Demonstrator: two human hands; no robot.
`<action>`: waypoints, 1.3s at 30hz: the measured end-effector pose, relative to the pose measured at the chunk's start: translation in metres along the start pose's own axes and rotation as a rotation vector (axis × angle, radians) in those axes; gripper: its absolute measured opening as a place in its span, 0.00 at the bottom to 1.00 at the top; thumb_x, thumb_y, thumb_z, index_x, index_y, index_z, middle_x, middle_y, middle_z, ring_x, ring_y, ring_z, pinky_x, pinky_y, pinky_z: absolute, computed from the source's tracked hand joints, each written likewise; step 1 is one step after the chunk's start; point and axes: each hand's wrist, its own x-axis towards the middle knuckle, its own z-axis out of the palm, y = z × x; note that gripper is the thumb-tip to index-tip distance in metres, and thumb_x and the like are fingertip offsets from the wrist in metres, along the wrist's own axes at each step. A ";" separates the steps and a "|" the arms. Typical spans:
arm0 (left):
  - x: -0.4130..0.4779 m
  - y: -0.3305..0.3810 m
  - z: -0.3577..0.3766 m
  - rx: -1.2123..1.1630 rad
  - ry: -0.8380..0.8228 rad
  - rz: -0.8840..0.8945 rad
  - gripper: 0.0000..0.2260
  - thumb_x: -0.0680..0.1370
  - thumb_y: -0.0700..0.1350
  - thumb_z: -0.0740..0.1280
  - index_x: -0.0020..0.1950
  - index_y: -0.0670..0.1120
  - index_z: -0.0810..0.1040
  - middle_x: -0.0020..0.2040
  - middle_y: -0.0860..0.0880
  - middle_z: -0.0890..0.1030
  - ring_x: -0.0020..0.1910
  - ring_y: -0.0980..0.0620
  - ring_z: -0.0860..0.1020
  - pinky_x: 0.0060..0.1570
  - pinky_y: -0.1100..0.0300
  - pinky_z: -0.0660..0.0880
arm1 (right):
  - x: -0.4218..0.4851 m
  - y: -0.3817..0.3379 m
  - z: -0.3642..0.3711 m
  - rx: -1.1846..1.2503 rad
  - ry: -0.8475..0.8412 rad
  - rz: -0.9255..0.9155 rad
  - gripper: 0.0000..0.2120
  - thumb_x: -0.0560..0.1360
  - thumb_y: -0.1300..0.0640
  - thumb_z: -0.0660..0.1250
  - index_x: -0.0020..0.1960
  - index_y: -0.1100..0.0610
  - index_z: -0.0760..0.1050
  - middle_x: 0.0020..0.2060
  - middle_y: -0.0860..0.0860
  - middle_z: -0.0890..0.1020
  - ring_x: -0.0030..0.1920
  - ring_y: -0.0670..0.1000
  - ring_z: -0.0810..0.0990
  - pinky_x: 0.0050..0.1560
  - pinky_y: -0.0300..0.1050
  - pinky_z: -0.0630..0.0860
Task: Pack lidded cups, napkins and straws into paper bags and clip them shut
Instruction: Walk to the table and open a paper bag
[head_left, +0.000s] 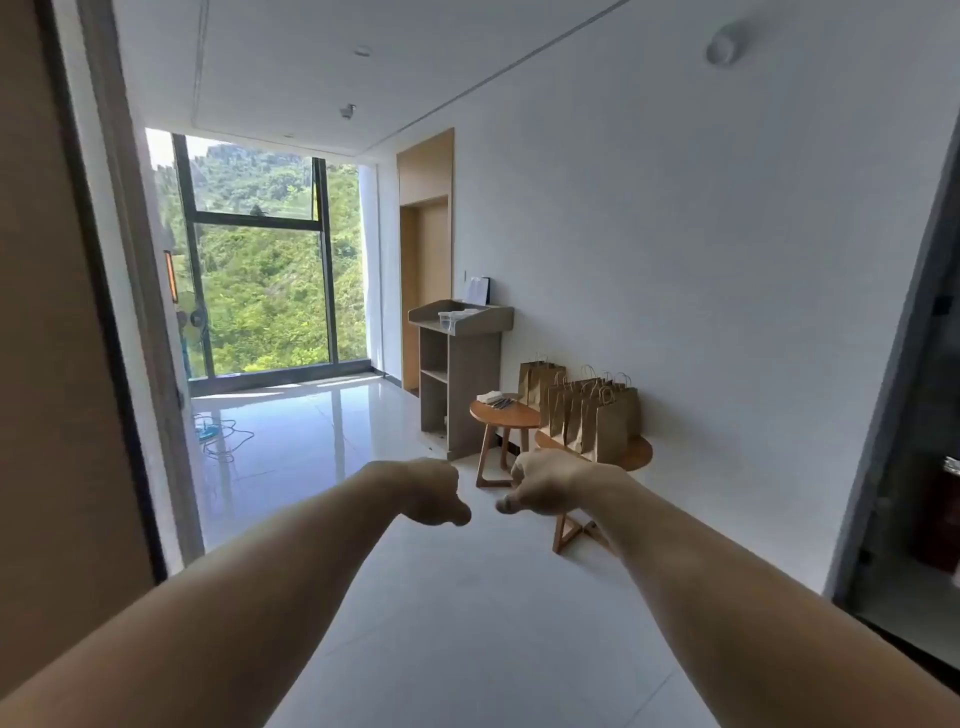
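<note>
The left hand (434, 491) and right hand (545, 488) are clenched into empty fists, held out side by side, thumbs aimed at each other without touching. Beyond them, bags (597, 415) stand upright, handles up, in a row along the wall on the near table (640, 453). Napkins (491, 396) lie on the far table (506, 415).
</note>
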 end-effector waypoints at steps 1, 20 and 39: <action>0.010 -0.004 0.002 0.018 -0.032 0.028 0.17 0.80 0.55 0.62 0.54 0.40 0.75 0.56 0.45 0.77 0.54 0.47 0.75 0.51 0.55 0.71 | 0.009 0.000 0.002 0.006 -0.032 0.017 0.25 0.73 0.39 0.70 0.60 0.57 0.76 0.55 0.52 0.78 0.55 0.53 0.77 0.57 0.51 0.76; 0.268 -0.087 -0.015 0.057 -0.081 0.071 0.13 0.79 0.53 0.63 0.44 0.44 0.70 0.46 0.47 0.73 0.45 0.48 0.72 0.44 0.57 0.69 | 0.255 0.045 -0.007 0.102 -0.022 0.021 0.20 0.74 0.42 0.70 0.58 0.55 0.77 0.51 0.50 0.79 0.51 0.52 0.79 0.47 0.45 0.75; 0.540 -0.118 -0.065 0.011 -0.080 -0.055 0.16 0.79 0.53 0.62 0.51 0.39 0.75 0.50 0.42 0.75 0.42 0.48 0.69 0.33 0.59 0.64 | 0.540 0.149 -0.052 0.024 -0.089 -0.018 0.19 0.74 0.41 0.69 0.53 0.56 0.78 0.46 0.52 0.81 0.47 0.52 0.80 0.43 0.46 0.76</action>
